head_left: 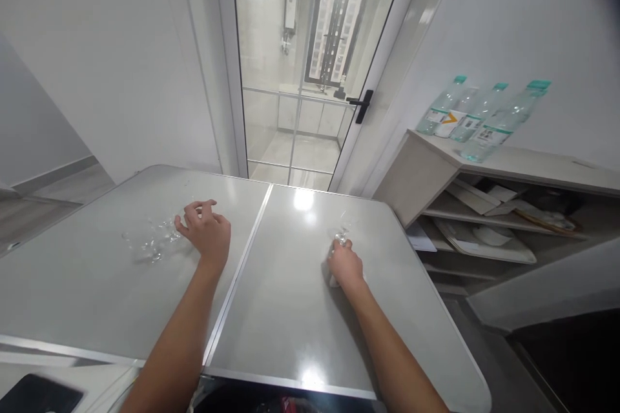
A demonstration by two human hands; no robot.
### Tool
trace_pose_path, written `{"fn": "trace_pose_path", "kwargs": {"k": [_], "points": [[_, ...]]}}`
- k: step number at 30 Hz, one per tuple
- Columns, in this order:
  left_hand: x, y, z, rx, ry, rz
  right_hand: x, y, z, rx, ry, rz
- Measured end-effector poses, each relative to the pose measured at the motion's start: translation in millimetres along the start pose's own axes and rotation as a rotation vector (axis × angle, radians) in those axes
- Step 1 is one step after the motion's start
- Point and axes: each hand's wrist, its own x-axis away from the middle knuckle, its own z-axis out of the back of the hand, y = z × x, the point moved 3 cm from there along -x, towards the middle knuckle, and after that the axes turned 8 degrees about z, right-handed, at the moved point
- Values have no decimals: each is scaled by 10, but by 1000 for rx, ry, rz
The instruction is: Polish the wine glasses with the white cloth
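My left hand (206, 229) hovers over the left half of the table (285, 322), fingers bent and spread apart, with nothing seen in them. Beside its fingertips lies a loose group of small clear, shiny pieces (155, 242); their exact kind is too fine to make out. On the table's right half, my right hand (345, 262) is closed around a clear, shiny object (342, 233) whose see-through end pokes out past the fingers. A whitish bit (333, 281) shows under that hand. The palm hides the rest of what it holds.
Several clear bottles with green caps (489, 132) stand on a wooden shelf unit (436, 171) to the right. A glass door (290, 110) with a black handle (361, 106) is behind the table. A dark flat device (41, 393) lies at the lower left.
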Motion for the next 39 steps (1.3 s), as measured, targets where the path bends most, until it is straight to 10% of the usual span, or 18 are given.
{"fn": "trace_pose_path", "kwargs": {"k": [15, 20, 30, 39], "points": [[-53, -66, -110, 29, -203, -54, 139, -59, 147, -45, 148, -23], [-2, 88, -91, 90, -251, -176, 225, -272, 90, -217, 244, 243], [995, 603, -108, 934, -667, -651, 251, -633, -189, -747, 246, 622], [1348, 767, 80, 956, -711, -870, 174, -557, -144, -855, 415, 573]]}}
